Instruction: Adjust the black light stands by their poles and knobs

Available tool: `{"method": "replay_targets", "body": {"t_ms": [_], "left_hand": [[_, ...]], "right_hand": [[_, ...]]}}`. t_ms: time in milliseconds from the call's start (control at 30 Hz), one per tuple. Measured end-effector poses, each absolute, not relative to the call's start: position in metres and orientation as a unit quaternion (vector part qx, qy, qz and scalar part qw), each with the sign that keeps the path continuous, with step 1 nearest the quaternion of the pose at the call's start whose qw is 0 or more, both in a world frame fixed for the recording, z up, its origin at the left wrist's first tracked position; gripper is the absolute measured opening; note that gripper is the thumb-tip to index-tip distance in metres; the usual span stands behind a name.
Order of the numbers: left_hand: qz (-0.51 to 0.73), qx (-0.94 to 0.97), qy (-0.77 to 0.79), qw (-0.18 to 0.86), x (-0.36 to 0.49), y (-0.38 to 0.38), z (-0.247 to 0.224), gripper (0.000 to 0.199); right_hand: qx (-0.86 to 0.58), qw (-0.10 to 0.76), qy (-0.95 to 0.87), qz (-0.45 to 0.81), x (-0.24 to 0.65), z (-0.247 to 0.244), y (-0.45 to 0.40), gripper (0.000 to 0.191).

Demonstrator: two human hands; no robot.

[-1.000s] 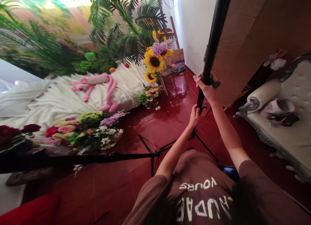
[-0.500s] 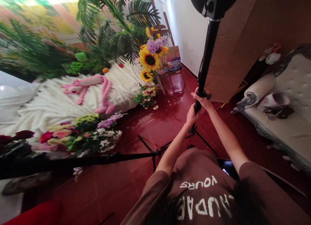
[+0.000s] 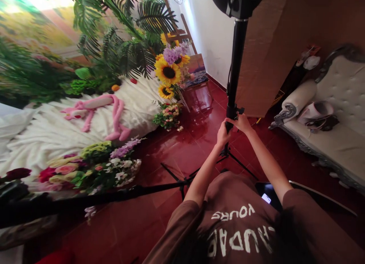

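A black light stand (image 3: 238, 55) rises in front of me, with a dark lamp housing (image 3: 242, 2) on its top, cut off by the frame's upper edge. My left hand (image 3: 223, 135) is wrapped round the lower tube of its pole. Slightly higher, my right hand (image 3: 243, 123) is closed at the pole's collar, just below a side knob (image 3: 241, 110), its thumb reaching across the tube. Some of the right fingers are hidden behind the stand. The stand's spread legs (image 3: 241, 164) rest on the red tiled floor (image 3: 159, 203).
A second black stand (image 3: 114, 197) stretches across the lower left. Artificial flowers (image 3: 68, 169) and a pink plush toy (image 3: 98, 100) lie by white cloth (image 3: 139, 100). Sunflowers (image 3: 168, 72) stand near an easel (image 3: 188, 32). A tufted sofa (image 3: 342, 93) is on the right.
My right hand has slid slightly down, from over the collar to just under the knob. My left hand stays round the lower tube. The view has shifted a little to the right.
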State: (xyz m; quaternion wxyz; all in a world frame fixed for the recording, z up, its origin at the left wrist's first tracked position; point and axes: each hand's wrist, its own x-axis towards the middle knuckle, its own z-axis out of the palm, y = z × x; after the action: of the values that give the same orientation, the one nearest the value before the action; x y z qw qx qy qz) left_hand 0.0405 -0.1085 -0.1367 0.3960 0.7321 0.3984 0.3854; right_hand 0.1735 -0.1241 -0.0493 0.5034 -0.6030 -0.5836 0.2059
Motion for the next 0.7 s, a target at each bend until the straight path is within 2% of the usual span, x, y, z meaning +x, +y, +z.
{"method": "replay_targets", "body": {"t_ms": [67,233,567,700], "left_hand": [[0.388,0.730,0.398,0.398,0.040,-0.110,-0.136,0.050],[0.399,0.724,0.389,0.407,0.040,-0.110,-0.136,0.051],[0.390,0.728,0.395,0.403,0.040,-0.110,-0.135,0.051],[0.391,0.725,0.400,0.402,0.040,-0.109,-0.136,0.052]], "right_hand": [[-0.612,0.497,-0.581,0.202,0.184,-0.063,-0.139,0.064],[-0.615,0.537,-0.536,0.214,0.193,-0.082,-0.160,0.059],[-0.642,0.527,-0.519,0.202,0.193,-0.119,-0.127,0.070],[-0.679,0.473,-0.509,0.236,0.193,-0.116,-0.112,0.070]]}}
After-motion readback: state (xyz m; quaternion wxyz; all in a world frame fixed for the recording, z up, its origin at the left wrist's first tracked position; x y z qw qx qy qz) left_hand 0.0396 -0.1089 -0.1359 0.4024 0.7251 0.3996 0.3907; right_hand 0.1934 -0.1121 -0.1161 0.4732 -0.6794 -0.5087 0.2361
